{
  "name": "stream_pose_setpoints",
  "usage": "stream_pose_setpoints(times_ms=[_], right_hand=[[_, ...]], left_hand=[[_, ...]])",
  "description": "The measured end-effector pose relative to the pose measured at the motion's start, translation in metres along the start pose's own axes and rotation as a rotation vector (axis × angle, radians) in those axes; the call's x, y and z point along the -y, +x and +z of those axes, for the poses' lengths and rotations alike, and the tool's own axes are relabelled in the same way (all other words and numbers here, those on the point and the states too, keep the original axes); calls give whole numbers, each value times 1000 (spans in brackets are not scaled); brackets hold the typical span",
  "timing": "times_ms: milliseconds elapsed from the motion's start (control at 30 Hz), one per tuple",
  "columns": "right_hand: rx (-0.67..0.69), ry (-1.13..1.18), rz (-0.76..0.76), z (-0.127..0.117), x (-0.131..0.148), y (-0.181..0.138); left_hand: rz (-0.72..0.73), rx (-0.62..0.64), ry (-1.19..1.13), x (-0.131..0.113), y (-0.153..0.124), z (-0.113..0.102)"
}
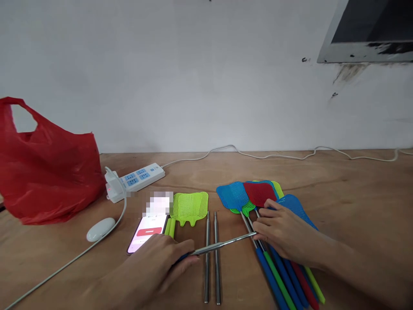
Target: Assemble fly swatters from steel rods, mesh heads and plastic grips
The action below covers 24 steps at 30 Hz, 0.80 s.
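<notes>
My left hand [161, 262] is closed around the blue grip of a fly swatter, whose metal rod [222, 244] slants up to the right. At the rod's other end my right hand [282, 230] pinches it, with a blue mesh head [295, 207] showing behind the fingers. Below and behind my right hand lies a pile of fly swatters, with blue heads [232, 194], a red head [260, 193] and coloured handles [280, 269]. Two bare metal rods [217, 275] lie side by side between my hands. A lime-green swatter head [189, 206] rests beyond them, beside lime-green handles [170, 227].
A lit phone [148, 232] lies left of the lime-green head. Further left are a white power strip [138, 178] with a plugged-in charger, a white mouse-shaped object [101, 229] and a red plastic bag [48, 168]. A white cable [267, 156] runs along the wall.
</notes>
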State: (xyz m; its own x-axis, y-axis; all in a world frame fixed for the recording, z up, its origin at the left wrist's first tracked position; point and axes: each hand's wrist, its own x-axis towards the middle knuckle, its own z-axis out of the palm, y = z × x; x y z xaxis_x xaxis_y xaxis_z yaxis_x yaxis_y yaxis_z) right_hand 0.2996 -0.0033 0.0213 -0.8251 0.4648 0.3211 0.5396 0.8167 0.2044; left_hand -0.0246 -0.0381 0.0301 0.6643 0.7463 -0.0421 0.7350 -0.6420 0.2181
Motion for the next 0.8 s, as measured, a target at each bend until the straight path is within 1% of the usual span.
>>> stream_pose_setpoints(times_ms=[133, 233, 333, 467, 600, 733, 800], right_hand=[[13, -6, -41, 3, 21, 14], [26, -21, -36, 6, 33, 23], [74, -8, -31, 9, 37, 26], [114, 64, -48, 10, 37, 27], [118, 116, -76, 1, 32, 27], [123, 146, -47, -8, 17, 19], [91, 158, -7, -8, 11, 13]], left_hand=[[13, 103, 4, -19, 17, -2], [-2, 117, 45, -27, 27, 1], [8, 118, 64, -27, 29, 7], [32, 125, 96, -26, 25, 10], [39, 126, 71, -25, 18, 5], [-16, 67, 42, -14, 5, 1], [-28, 41, 18, -9, 0, 0]])
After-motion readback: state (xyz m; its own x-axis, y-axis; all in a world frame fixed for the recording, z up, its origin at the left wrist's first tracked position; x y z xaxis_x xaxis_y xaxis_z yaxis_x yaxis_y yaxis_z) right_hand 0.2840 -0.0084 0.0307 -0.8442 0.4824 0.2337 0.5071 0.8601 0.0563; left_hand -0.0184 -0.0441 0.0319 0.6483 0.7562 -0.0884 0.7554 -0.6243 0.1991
